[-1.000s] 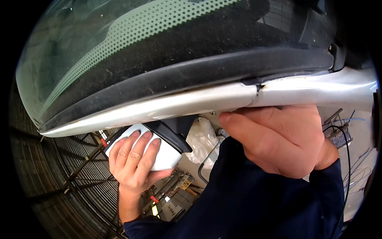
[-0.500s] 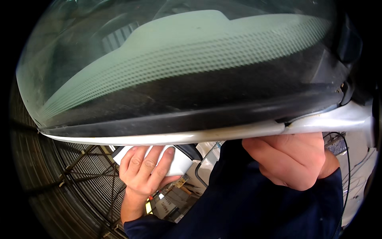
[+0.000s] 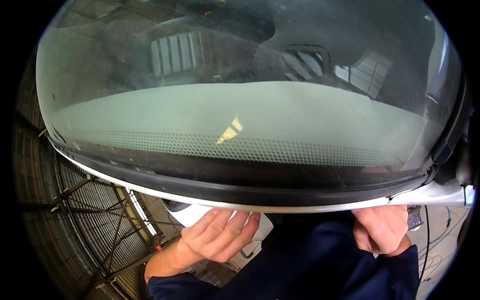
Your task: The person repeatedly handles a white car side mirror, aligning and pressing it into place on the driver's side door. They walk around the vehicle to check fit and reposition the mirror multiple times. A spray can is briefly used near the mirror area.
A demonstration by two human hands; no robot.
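Note:
A vehicle's windscreen (image 3: 280, 112) with a dotted band fills the upper view, edged by a black rubber seal (image 3: 225, 190) and a strip of white bodywork (image 3: 310, 207). Just below that strip is my left hand (image 3: 222, 235), its fingers extended side by side over a white side-mirror housing (image 3: 187, 215). Their tips come up to the strip; whether they press on the housing or the strip, I cannot tell. My right hand (image 3: 382, 227) is closed under the strip's right part. Its fingers curl out of sight, and anything inside it is hidden.
Seats and a window reflection (image 3: 367, 72) show in the glass. At the right edge runs a black trim piece (image 3: 450, 135). A corrugated wall (image 3: 95, 205) with metal beams lies at the left. Black cable (image 3: 426, 250) hangs at the lower right, above a pale floor.
The view has shifted, showing more of the windscreen. My left hand appears further right and lower, its fingers still by the mirror housing. My right hand stays closed at the strip and looks smaller.

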